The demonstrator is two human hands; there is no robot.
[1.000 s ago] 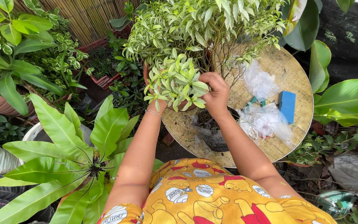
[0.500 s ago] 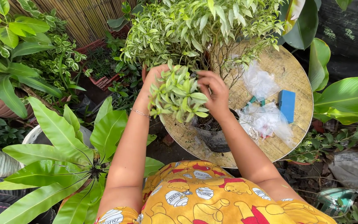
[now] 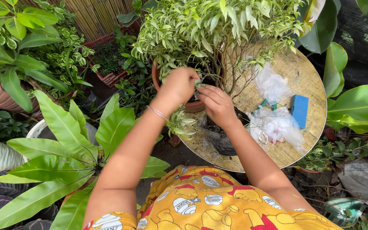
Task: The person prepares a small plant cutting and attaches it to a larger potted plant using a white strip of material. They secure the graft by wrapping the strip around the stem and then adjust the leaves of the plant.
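Since a moment ago the leafy cutting [image 3: 179, 123] has been swung down below the left hand [image 3: 179, 87], which is closed around its stem, while the right hand [image 3: 217, 104], fingers pinched, is met just above the black nursery pot [image 3: 218, 140].

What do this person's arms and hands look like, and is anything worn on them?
Both arms are bare to the shoulder, with no gloves on the left hand or the right hand. A thin silver bracelet circles the left wrist. The sleeveless top is yellow with red cartoon bear prints. No rings or watch can be made out.
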